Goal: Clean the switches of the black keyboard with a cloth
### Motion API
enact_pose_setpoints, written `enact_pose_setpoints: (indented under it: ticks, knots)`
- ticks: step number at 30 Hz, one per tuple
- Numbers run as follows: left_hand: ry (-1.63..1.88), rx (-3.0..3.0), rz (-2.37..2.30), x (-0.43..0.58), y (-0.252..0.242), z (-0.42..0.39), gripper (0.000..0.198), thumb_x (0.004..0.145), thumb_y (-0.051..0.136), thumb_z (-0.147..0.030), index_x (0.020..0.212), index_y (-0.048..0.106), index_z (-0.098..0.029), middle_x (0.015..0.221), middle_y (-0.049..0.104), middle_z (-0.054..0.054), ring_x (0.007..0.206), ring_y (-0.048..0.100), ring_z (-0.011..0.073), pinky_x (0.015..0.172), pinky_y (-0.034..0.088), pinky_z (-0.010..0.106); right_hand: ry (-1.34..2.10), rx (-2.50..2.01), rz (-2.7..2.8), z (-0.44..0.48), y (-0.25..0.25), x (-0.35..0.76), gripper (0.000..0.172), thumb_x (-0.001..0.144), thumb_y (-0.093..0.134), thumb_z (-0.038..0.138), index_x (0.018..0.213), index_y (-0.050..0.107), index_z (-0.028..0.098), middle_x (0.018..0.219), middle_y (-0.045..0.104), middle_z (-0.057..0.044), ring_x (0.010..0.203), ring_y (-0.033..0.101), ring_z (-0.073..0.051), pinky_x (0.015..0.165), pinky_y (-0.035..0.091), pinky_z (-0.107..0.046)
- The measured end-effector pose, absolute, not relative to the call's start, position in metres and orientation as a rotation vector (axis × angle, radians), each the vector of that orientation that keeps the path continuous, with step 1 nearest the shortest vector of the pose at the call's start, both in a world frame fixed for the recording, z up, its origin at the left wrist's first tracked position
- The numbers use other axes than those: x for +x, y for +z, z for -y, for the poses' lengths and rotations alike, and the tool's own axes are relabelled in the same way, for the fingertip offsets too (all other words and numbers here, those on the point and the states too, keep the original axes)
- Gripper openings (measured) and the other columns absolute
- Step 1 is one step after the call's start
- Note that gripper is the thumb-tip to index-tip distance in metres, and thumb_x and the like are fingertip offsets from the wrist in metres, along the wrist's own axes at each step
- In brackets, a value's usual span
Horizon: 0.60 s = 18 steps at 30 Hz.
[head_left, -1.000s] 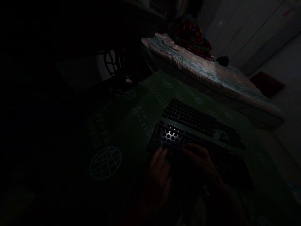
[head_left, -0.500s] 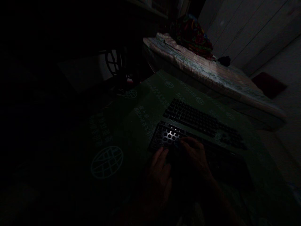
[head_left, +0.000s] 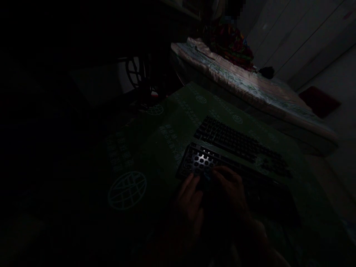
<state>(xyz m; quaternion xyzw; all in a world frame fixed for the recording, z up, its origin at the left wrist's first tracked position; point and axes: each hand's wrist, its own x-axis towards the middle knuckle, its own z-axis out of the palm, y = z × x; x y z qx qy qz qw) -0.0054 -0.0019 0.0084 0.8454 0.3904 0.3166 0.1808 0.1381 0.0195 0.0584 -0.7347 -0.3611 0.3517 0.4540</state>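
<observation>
The picture is very dark. A keyboard plate (head_left: 204,160) with rows of bare holes lies on a green mat (head_left: 172,122). My left hand (head_left: 189,202) lies at the plate's near edge with its fingers stretched out and the tips touching the plate. My right hand (head_left: 230,189) is just to its right, over the plate's middle. Its fingers are bent, and the tips are pressed together down on the plate. What they pinch is hidden in the dark. A second keyboard (head_left: 239,144) with dark keycaps lies right behind the plate.
The green mat carries white globe prints (head_left: 127,190) and lettering. Behind it stands a bed (head_left: 250,89) with a light cover and a red cloth bundle (head_left: 230,44). A black wheel-shaped frame (head_left: 136,74) stands at the back left. A dark red mat (head_left: 319,102) lies on the floor.
My right hand has slid left along the plate toward my left hand and its fingers have bent more. My left hand has stayed where it was.
</observation>
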Motion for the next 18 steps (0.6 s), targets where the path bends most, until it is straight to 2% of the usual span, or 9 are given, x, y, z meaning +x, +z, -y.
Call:
enact_pose_setpoints:
  ticks: [7,18]
  knots:
    - [0.981,2.345,-1.145,-0.006,0.007,0.003,0.027,0.077,0.041,-0.007,0.099,0.055,-0.013,0.128,0.052,0.016,0.127,0.040,0.0267,0.095,0.049,0.044,1.001,-1.749,0.966,-0.013,0.058,0.137,0.024,0.067,0.064,0.040,0.071,0.066,0.016,0.065,0.065,-0.002,0.058,0.057,-0.014,0.050,0.044,-0.021]
    - [1.035,2.305,-1.209,-0.005,0.007,0.004,0.020,0.079,0.045,-0.011,0.095,0.056,-0.015,0.121,0.056,0.014,0.123,0.044,0.0274,0.092,0.051,0.045,0.775,-1.899,0.665,-0.054,0.061,0.154,0.020,0.056,0.064,0.033,0.066,0.064,0.015,0.053,0.060,-0.001,0.046,0.054,-0.013,0.041,0.040,-0.021]
